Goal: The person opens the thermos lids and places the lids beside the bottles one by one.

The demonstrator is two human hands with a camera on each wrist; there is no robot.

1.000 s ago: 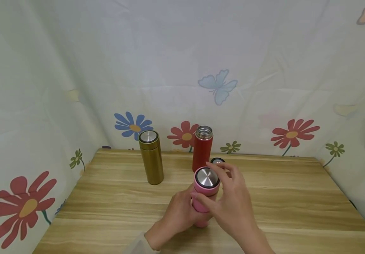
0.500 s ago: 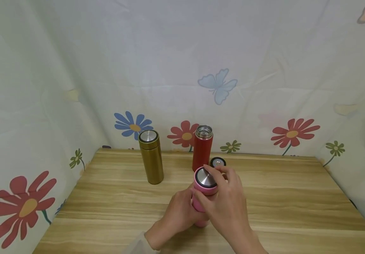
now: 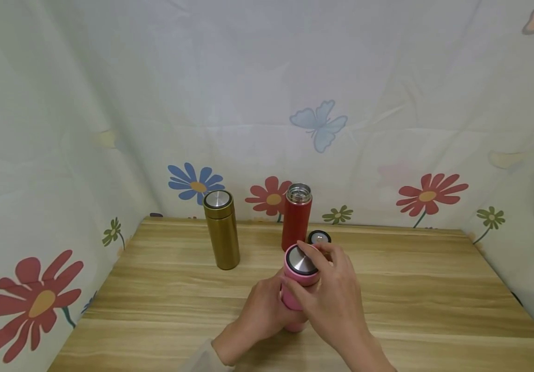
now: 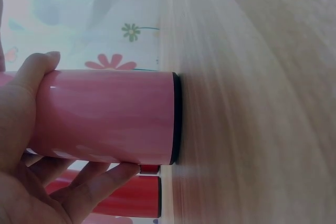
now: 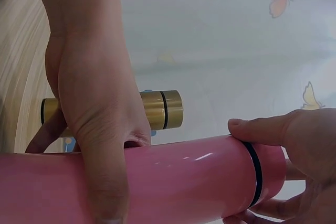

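Note:
A pink thermos [image 3: 293, 299] stands upright at the front middle, its black base right at the tabletop in the left wrist view. My left hand [image 3: 264, 310] grips the body, thumb on one side and fingers on the other. My right hand [image 3: 334, 294] holds the steel-topped lid [image 3: 300, 261], its index finger across the top edge and thumb at the near side. In the right wrist view, a black ring [image 5: 255, 174] shows between body and lid, with my right thumb and fingers [image 5: 262, 129] around that end. Part of the lid is hidden under the right hand.
Behind the pink thermos stands a lidless red thermos [image 3: 296, 225] with a bare steel mouth. Its lid [image 3: 319, 237] lies underside up beside it. A capped gold thermos [image 3: 224, 237] stands to the left. A flowered curtain [image 3: 360, 103] rises behind the wooden table [image 3: 155, 305].
My right hand has shifted slightly left, and its index finger has come further over the lid. The left hand and the pink thermos have stayed in place.

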